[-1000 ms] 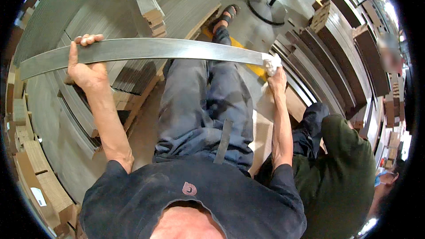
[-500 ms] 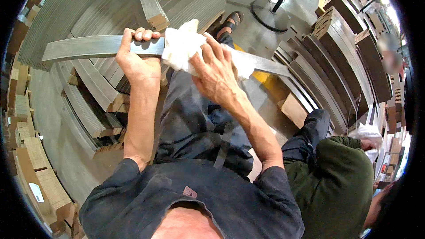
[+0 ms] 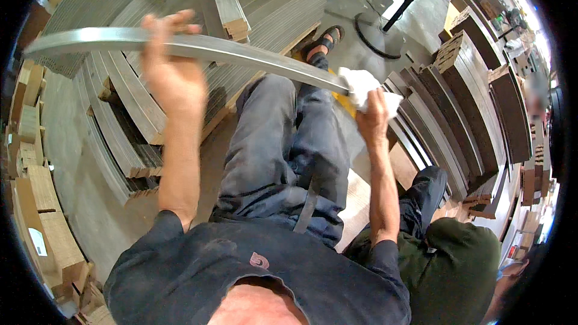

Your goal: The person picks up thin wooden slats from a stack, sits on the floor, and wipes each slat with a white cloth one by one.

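Observation:
A long, slightly curved grey slat (image 3: 253,55) spans the view in front of me, from the upper left down to the right. My left hand (image 3: 173,75), smeared by motion, grips it left of its middle, with the thumb and fingers around it. At the slat's right end, my right hand (image 3: 374,113) closes on a crumpled white cloth (image 3: 360,84). The cloth touches that end and hides its tip; the fingers are partly hidden too.
Stacked grey slats (image 3: 271,0) lie ahead and to the left. More curved pieces (image 3: 460,108) stand stacked at right. Cardboard-coloured blocks (image 3: 51,222) line the left edge. A person in a green sleeve (image 3: 448,265) sits close on my right. A black hose (image 3: 361,36) curves on the floor.
My right hand and the cloth have slid right along the slat from near its middle to its end. My left hand has shifted slightly left and up, and the slat tilts more.

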### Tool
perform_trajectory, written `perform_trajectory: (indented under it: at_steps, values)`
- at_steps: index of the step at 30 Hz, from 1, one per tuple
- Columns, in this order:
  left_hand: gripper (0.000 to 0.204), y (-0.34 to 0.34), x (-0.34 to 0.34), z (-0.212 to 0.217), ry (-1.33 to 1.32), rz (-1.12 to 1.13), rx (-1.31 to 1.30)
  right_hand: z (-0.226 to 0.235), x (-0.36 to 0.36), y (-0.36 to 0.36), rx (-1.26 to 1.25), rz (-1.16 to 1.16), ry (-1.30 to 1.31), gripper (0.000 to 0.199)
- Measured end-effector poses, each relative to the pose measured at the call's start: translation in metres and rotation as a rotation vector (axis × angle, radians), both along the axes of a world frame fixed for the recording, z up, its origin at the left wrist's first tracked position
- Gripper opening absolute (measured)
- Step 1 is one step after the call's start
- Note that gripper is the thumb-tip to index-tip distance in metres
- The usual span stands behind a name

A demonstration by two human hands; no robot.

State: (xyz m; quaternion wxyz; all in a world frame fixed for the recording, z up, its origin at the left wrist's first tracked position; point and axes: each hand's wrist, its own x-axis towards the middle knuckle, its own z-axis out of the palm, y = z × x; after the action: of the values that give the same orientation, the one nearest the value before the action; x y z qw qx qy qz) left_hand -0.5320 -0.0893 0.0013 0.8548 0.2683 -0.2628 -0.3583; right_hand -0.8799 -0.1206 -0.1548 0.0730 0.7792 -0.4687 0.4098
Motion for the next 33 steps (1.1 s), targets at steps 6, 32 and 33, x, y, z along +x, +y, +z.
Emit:
perform_trajectory:
  at_steps: [6,32,33]
  values:
    - [0.061,0.0,-0.091,-0.06,-0.588,-0.068,-0.064,0.058,0.117,0.043,0.295,0.295,-0.383,0.031]
    - [0.048,0.067,0.013,-0.065,-1.585,-0.35,0.221,0.077,0.118,0.016,-0.189,0.532,0.336,0.028]
    - [0.049,0.071,0.019,-0.061,-1.6,-0.336,0.194,0.082,0.108,0.009,-0.225,0.533,0.343,0.028]
